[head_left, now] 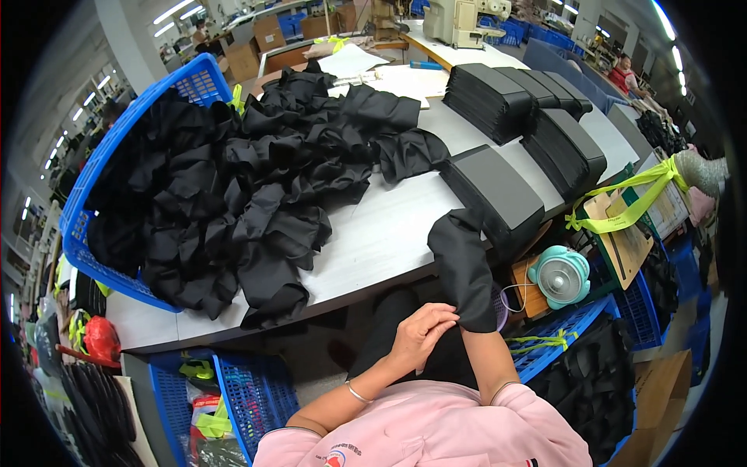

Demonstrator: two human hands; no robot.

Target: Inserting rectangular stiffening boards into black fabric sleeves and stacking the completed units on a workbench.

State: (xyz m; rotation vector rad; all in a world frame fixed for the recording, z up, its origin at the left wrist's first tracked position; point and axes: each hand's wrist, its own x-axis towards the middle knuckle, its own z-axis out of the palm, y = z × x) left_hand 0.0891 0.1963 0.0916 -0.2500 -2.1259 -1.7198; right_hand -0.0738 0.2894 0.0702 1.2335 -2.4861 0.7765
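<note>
The right hand [467, 307] is sheathed inside a black fabric sleeve piece [461, 268], so I cannot tell how its fingers are set. The left hand [420, 333] has its fingers [440, 315] pinched together on the cuff edge; pulling evenly would probably avoid bunching over the tabletop [373, 241] edge.

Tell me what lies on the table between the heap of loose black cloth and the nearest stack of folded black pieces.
Head view: only bare grey table separates the heap from the stack.

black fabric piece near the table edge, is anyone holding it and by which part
Yes. The black fabric piece covers the right hand, which is hidden inside it; the left hand pinches its lower edge at the wrist.
</note>
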